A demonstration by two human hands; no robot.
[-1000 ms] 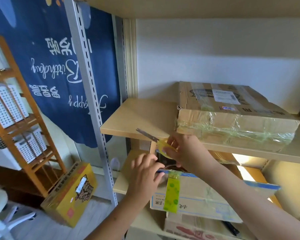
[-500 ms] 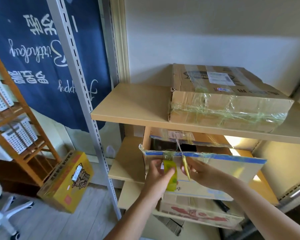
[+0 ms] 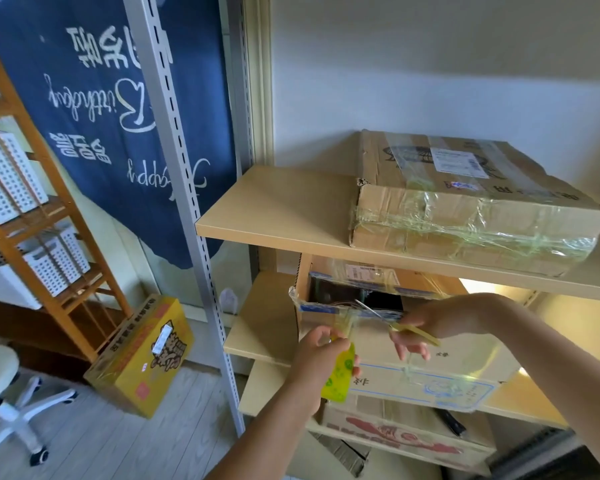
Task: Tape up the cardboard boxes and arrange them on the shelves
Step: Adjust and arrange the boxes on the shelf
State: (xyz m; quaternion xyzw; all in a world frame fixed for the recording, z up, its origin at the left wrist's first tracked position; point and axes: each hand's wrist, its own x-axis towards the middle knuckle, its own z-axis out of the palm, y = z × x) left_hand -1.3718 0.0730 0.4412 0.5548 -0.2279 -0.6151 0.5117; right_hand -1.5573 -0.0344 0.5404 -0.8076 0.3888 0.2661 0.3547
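- Left hand, lower centre of the frame: fingers curled round a yellow-green tape holder; a clear strip of tape runs from it up to the front top edge of the open cardboard box.
- Right hand, right of centre: fingers closed on the yellow handles of the scissors; the blades point left toward the tape strip, just above the box's front edge.
- Open cardboard box: stands on the middle shelf, its top showing a dark gap and a blue-edged flap.
- Taped cardboard box, upper right: lies flat on the upper shelf, wrapped in clear tape, with a white label on top.
- Printed carton, lower right: on the shelf under the open box.
- Yellow box, lower left: tilted on the floor against the wooden rack.
- Blue banner, upper left, behind the grey metal upright; white chair at the lower left edge.
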